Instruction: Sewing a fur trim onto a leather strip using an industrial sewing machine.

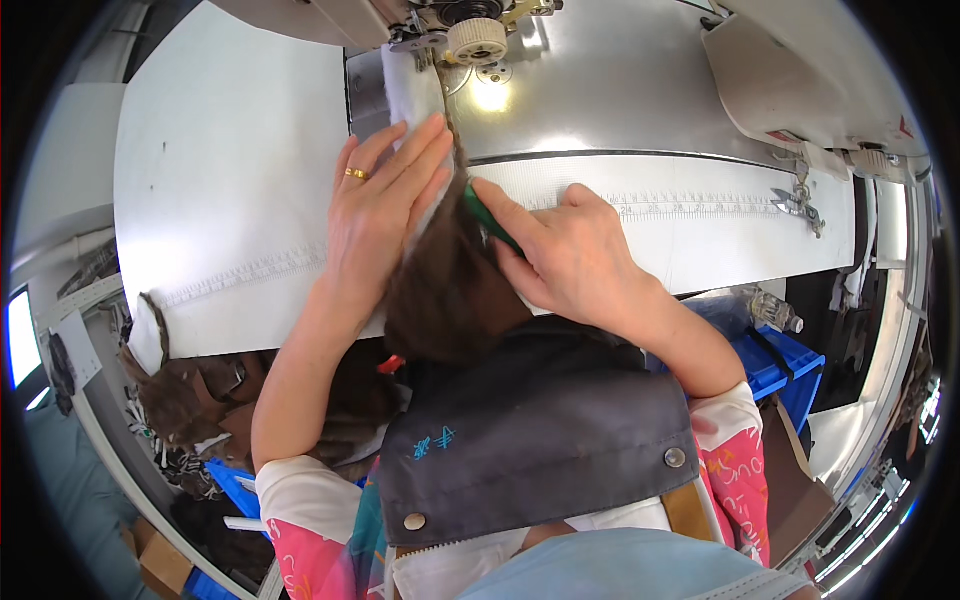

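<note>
A brown furry piece (pixel 440 300) hangs over the front edge of the white sewing table, with a fluffy white strip (pixel 408 90) along it running up under the sewing machine head (pixel 477 40). My left hand (pixel 385 205), a gold ring on one finger, lies with fingers stretched on the white strip, just in front of the machine's foot. To its right, my right hand (pixel 575 250) is closed round a green tool (pixel 486 215) whose end touches the fur by the seam line. Its exact kind is hidden by my fingers.
Thread snips (pixel 795 203) lie at the table's right. A measuring scale (pixel 660 206) runs along the front edge. More brown fur pieces (pixel 190 400) are heaped below left. A plastic bottle (pixel 778 312) and a blue crate (pixel 800 370) stand below right. A dark apron flap covers my lap.
</note>
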The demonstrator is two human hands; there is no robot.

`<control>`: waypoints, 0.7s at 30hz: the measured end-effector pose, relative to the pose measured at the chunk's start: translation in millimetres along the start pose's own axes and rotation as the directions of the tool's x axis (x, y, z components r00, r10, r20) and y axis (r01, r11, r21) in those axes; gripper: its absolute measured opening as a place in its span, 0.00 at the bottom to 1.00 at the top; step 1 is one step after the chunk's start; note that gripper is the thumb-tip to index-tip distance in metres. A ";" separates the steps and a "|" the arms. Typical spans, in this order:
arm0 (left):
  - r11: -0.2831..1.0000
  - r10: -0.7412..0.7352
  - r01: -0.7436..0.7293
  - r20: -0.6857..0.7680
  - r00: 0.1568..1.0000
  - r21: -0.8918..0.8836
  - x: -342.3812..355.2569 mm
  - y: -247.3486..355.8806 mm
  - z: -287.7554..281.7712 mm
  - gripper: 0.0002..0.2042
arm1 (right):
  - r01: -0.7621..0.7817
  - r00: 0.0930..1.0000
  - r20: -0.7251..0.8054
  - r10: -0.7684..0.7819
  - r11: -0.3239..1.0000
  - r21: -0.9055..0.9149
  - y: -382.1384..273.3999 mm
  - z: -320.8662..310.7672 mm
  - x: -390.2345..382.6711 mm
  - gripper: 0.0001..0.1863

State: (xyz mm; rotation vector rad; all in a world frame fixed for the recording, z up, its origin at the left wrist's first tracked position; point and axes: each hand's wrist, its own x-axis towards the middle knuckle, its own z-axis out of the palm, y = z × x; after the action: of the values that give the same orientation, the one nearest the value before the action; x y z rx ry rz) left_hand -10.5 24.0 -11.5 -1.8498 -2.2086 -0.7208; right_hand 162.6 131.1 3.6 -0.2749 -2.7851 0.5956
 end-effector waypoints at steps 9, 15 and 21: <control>0.999 0.026 -0.030 -0.108 0.994 -0.034 20.0 -21.3 17.2 0.12 | -0.095 0.995 0.018 0.094 0.992 0.085 13.9 -11.4 12.4 0.21; 1.000 0.018 -0.020 -0.123 0.992 -0.016 11.1 -20.7 -1.4 0.11 | -0.245 0.969 0.081 0.235 0.853 0.462 -0.5 -30.4 -30.6 0.18; 0.546 -0.506 0.602 0.344 0.791 -0.582 -39.1 49.4 -52.5 0.13 | -0.107 0.992 0.094 0.086 0.965 0.239 0.7 -30.2 -34.9 0.14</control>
State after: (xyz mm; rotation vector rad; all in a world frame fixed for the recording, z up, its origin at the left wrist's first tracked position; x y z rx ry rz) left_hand 36.3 -29.2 29.9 -1.3703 -2.9383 -1.7709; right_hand 204.9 134.6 21.8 -0.3415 -2.7504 0.9851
